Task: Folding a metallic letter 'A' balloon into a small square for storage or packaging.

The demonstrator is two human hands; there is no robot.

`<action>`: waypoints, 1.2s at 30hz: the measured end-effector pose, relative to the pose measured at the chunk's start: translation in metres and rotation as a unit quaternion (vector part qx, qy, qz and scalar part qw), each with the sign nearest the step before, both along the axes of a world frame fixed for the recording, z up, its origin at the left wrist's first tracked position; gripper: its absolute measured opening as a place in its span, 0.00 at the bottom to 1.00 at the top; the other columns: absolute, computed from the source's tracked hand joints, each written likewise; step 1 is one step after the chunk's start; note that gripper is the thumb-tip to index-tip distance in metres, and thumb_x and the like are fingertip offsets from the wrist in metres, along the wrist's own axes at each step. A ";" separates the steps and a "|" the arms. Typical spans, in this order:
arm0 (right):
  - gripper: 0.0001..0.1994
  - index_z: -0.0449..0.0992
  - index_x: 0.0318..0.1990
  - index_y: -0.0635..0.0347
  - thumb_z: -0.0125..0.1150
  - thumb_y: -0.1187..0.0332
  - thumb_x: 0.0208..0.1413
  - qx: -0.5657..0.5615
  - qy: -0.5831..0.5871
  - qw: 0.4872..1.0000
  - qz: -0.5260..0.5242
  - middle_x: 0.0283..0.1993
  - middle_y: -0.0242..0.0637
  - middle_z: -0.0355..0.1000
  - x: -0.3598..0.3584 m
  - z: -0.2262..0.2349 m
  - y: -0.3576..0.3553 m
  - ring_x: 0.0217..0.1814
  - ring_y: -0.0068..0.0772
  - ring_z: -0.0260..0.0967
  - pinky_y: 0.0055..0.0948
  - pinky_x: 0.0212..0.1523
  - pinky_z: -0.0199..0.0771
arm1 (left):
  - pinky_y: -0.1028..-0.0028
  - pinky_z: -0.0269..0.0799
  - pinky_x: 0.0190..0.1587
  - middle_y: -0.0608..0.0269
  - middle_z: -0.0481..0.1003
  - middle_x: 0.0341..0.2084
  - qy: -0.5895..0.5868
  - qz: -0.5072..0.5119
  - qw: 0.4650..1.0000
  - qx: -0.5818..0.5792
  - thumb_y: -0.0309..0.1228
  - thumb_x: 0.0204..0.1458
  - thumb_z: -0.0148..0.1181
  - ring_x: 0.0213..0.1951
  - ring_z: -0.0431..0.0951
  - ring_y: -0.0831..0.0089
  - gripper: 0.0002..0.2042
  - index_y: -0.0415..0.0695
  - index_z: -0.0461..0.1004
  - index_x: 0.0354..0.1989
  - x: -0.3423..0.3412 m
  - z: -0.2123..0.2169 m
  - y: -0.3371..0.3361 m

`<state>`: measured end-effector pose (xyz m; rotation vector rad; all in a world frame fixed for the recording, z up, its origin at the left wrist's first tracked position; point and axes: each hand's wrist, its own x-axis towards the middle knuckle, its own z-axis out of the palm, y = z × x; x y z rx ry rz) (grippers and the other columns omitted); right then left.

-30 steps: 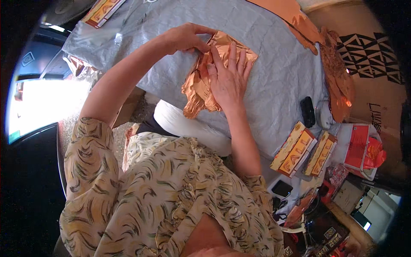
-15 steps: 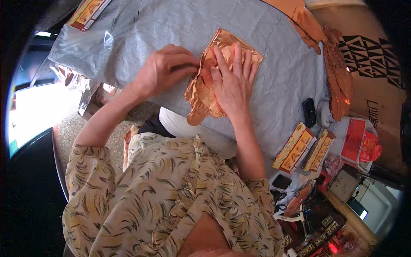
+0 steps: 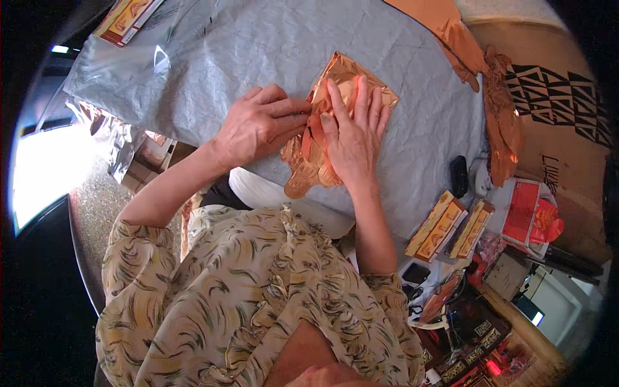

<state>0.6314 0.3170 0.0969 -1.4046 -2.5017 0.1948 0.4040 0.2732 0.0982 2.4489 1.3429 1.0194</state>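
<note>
A shiny copper-coloured foil sheet (image 3: pixel 338 68), with a smooth upper part and a crumpled, ragged lower part, lies on the grey cloth-like table cover (image 3: pixel 425 116). My right hand (image 3: pixel 354 142) rests flat on it, fingers spread and pointing away from me. At the foil's left edge, my left hand (image 3: pixel 259 124) has its fingers drawn together in a pinch. Its fingertips are partly hidden there, close to my right thumb. The foil's lower end shows between and below my hands.
Crumpled copper foil (image 3: pixel 506 142) lies along the table's right edge beside a cardboard box (image 3: pixel 561 155). Nearer on the right are two yellow-red boxes (image 3: pixel 437 224), a black object (image 3: pixel 458 177) and a red-and-white packet (image 3: pixel 521 209). Another printed box (image 3: pixel 129 19) lies far left.
My left hand has shifted slightly right and nearer to me along the foil's left edge, its fingers more closed. The right hand stays flat on the foil. The whole view has shifted slightly.
</note>
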 end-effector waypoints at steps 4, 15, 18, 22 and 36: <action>0.26 0.64 0.76 0.29 0.43 0.45 0.74 0.000 -0.010 1.000 -0.002 0.83 0.47 0.46 -0.001 0.001 0.000 0.83 0.67 0.41 0.64 0.78 0.36 | 0.66 0.77 0.47 0.70 0.83 0.46 -0.059 -0.009 0.998 -0.030 0.31 0.53 0.69 0.43 0.79 0.65 0.10 0.47 0.86 0.43 -0.003 -0.002 0.008; 0.27 0.65 0.76 0.32 0.41 0.42 0.73 -0.015 -0.008 1.000 -0.002 0.84 0.48 0.44 0.000 0.003 -0.001 0.84 0.66 0.38 0.63 0.80 0.32 | 0.64 0.82 0.49 0.53 0.81 0.48 -0.136 -0.029 0.988 -0.072 0.24 0.57 0.64 0.45 0.84 0.55 0.12 0.38 0.81 0.49 -0.001 -0.006 0.124; 0.28 0.65 0.75 0.32 0.40 0.42 0.73 -0.016 0.002 1.000 0.000 0.84 0.48 0.44 -0.001 0.002 0.000 0.84 0.66 0.38 0.62 0.80 0.31 | 0.66 0.82 0.48 0.55 0.81 0.46 -0.131 -0.013 0.990 -0.059 0.24 0.55 0.65 0.44 0.84 0.57 0.11 0.40 0.82 0.47 0.001 -0.014 0.135; 0.28 0.64 0.76 0.33 0.53 0.49 0.70 -0.010 0.003 1.000 0.001 0.83 0.49 0.46 0.000 0.003 -0.001 0.83 0.67 0.38 0.67 0.79 0.34 | 0.65 0.81 0.47 0.56 0.82 0.44 -0.137 0.014 0.987 -0.079 0.26 0.53 0.66 0.42 0.84 0.57 0.10 0.41 0.83 0.43 0.006 -0.016 0.140; 0.26 0.67 0.74 0.31 0.53 0.49 0.69 0.005 0.010 1.000 -0.006 0.83 0.49 0.46 0.002 0.000 -0.002 0.83 0.64 0.41 0.62 0.79 0.36 | 0.42 0.42 0.75 0.72 0.55 0.79 0.171 0.091 0.981 0.002 0.49 0.72 0.44 0.79 0.49 0.62 0.28 0.53 0.60 0.76 0.020 -0.022 0.122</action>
